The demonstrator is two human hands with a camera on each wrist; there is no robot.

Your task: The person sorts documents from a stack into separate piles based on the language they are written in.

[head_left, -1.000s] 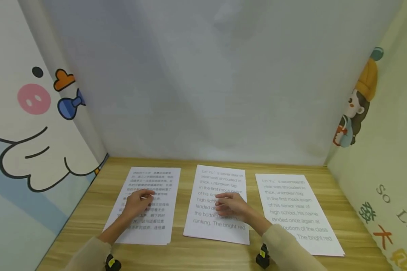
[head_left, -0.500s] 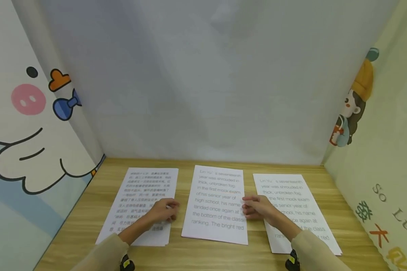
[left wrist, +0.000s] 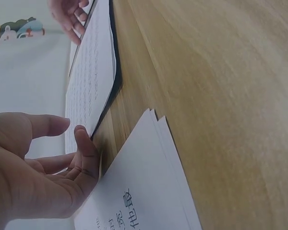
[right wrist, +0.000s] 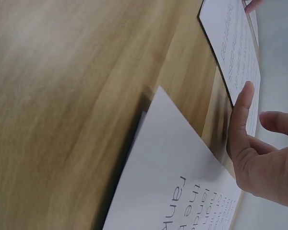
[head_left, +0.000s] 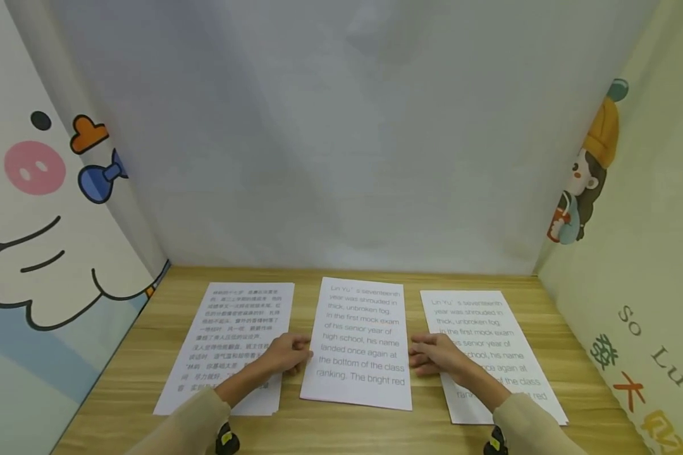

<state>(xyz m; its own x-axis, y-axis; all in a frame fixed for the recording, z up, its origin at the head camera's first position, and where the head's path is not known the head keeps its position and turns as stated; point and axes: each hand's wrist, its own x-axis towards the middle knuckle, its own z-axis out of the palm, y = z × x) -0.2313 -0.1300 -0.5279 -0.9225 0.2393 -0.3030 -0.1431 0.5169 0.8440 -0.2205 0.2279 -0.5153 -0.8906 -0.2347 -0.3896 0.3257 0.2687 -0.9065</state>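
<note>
Basically, left hand [head_left: 284, 356] and right hand [head_left: 435, 355] flank the middle sheet [head_left: 360, 344], relaxed fingertips at its side edges (lifted slightly, wrist views show), grasping nothing. Chinese stack [head_left: 230, 338] lies under left palm, right sheet [head_left: 489, 354] under right wrist.

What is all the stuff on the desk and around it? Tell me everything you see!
Printed paper stacks: three, white, side by side on the desk: left stack, middle stack, right stack.
Desk: one, light wood.
Back wall: one, pale grey.
Cartoon panels: two, a duck panel left, a girl panel right.
Left hand: fingers at the middle stack's left edge.
Right hand: fingers at its right edge.
</note>
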